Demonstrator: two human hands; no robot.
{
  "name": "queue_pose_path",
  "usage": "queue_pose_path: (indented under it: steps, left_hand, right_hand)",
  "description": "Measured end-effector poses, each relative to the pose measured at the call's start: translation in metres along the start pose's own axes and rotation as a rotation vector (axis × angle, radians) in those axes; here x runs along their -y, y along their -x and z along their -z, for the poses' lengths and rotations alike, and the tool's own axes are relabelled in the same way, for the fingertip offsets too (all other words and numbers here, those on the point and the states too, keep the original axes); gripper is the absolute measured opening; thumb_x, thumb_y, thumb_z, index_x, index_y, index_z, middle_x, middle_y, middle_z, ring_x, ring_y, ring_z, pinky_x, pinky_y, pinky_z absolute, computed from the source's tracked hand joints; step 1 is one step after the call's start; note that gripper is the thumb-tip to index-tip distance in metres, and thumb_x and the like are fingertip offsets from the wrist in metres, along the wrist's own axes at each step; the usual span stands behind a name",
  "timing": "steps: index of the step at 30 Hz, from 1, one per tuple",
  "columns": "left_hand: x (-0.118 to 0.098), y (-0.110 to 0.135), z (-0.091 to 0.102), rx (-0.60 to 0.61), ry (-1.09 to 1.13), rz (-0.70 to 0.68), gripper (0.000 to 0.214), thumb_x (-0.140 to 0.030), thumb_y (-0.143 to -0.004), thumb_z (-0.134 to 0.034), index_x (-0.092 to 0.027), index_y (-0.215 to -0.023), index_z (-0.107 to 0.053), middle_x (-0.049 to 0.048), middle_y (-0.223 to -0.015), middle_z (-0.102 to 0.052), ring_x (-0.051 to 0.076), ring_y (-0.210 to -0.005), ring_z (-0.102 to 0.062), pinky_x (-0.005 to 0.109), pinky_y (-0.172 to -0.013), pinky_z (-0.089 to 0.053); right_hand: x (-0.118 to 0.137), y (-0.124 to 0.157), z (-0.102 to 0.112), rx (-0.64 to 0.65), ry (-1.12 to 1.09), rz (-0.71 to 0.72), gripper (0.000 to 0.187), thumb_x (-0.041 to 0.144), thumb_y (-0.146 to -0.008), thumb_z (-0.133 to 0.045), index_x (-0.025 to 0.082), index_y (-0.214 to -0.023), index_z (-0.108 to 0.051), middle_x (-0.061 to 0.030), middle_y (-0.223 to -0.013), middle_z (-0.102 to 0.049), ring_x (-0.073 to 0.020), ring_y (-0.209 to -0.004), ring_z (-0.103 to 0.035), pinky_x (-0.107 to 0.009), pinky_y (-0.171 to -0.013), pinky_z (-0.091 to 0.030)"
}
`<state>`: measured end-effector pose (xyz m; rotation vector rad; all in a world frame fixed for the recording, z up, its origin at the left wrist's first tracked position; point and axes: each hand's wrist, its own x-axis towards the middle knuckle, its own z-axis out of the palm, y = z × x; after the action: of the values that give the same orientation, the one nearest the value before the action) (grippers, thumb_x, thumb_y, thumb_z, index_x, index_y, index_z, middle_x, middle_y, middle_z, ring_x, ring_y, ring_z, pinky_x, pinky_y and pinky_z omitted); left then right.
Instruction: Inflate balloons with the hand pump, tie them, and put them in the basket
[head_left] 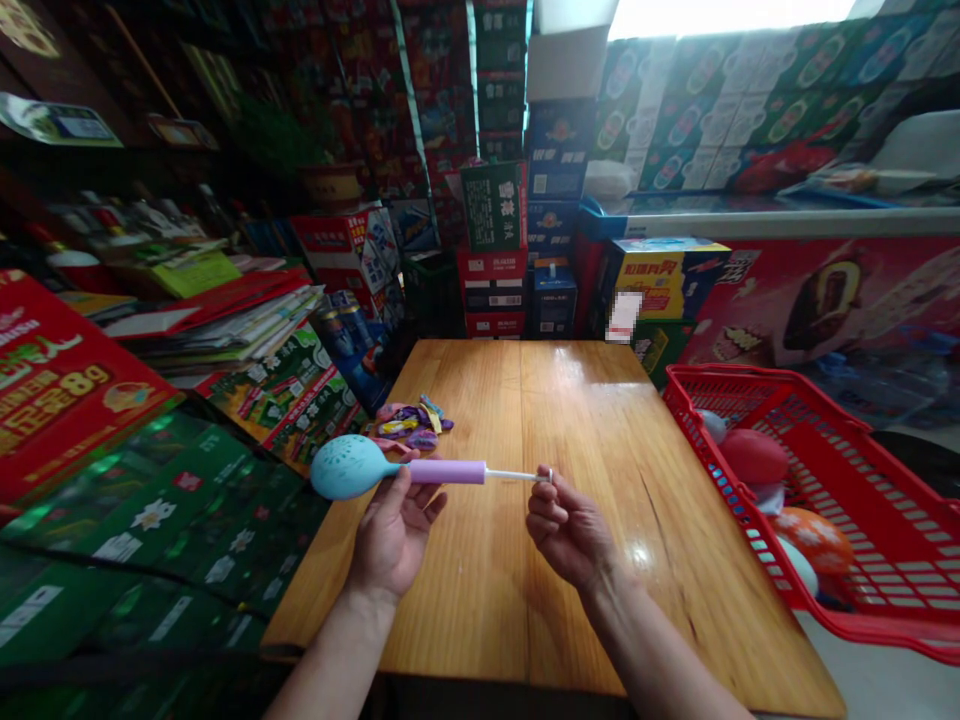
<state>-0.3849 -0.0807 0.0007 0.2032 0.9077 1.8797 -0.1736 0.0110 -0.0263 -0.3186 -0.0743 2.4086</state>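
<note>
A purple balloon pump (448,472) lies level above the table, its white plunger rod (512,475) drawn far out to the right. On the pump's left end sits a partly inflated light blue balloon (349,467) with a darker print. My left hand (391,530) grips the balloon's neck and the pump's nozzle end between thumb and fingers. The plunger's white end is in the closed fingers of my right hand (566,522). Behind the pump, on the table's left side, is a small pile of uninflated balloons (409,425) in several colours.
The wooden table (525,590) stretches ahead of me. At its right stands a red plastic basket (885,490) with several inflated balloons, among them an orange one (814,540). Stacked drink cartons (187,530) crowd the left side, and more boxes (495,270) stand behind.
</note>
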Motion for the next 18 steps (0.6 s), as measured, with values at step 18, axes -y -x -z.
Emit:
queue_pose_path:
  steps: [18]
  left_hand:
    - [0.013, -0.011, 0.006, 0.034, 0.007, 0.035, 0.029, -0.024, -0.088, -0.071, -0.021, -0.118, -0.068, 0.0112, -0.116, -0.074, 0.022, -0.097, -0.072, 0.032, -0.075, -0.059]
  right_hand:
    - [0.006, -0.004, 0.004, 0.000, 0.007, -0.026, 0.018, 0.012, -0.084, -0.076, 0.013, -0.099, -0.067, 0.0042, -0.068, -0.063, -0.0008, -0.046, -0.044, -0.012, -0.044, -0.037]
